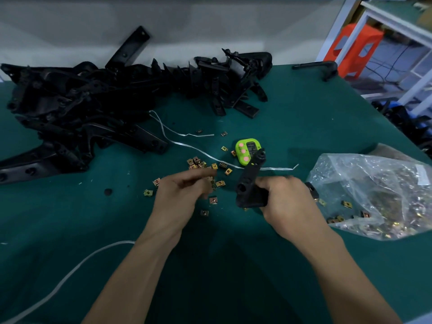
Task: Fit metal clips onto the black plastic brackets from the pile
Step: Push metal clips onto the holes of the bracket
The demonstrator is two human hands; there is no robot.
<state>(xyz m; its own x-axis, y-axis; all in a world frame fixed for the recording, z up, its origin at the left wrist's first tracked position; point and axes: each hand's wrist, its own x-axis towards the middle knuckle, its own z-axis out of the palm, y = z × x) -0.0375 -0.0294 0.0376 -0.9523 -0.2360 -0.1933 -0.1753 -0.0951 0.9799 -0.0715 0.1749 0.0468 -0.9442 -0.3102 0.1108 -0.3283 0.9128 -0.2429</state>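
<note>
My right hand [286, 201] grips a black plastic bracket [249, 183], which points up and away over the green table. My left hand [182, 191] hovers just left of it with its fingers curled over the loose metal clips [198, 162]; a clip [213, 183] shows at its fingertips, but the blur hides whether it is pinched. Several gold-coloured clips lie scattered around both hands. The big pile of black brackets [93, 106] covers the far left of the table.
A clear plastic bag of clips [374, 195] lies at the right. A green timer [247, 150] sits behind the held bracket. White string [187, 146] runs across the table's middle. The table edge [397, 127] falls off at the right, with shelving and an orange stool beyond.
</note>
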